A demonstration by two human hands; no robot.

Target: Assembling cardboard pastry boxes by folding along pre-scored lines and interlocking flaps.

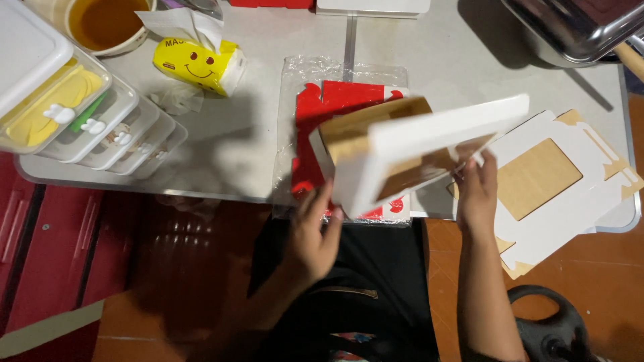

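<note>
Both hands hold a white cardboard box point(429, 137) with a brown inside, tilted above the table's near edge. My left hand point(314, 231) grips its lower left corner. My right hand point(477, 189) holds its right side near the window cut-out. Under the box lies a clear plastic packet of red sheets point(322, 107). To the right rests a stack of flat white box blanks point(557, 181) with brown windows, overhanging the table edge.
On the grey table point(255, 134), a yellow tissue pack point(198, 62) sits at the back left beside a bowl of brown liquid point(104, 23). Clear lidded containers point(74, 107) line the left edge. A steel tray point(577, 27) stands at the back right. A black kettlebell point(553, 328) sits on the floor.
</note>
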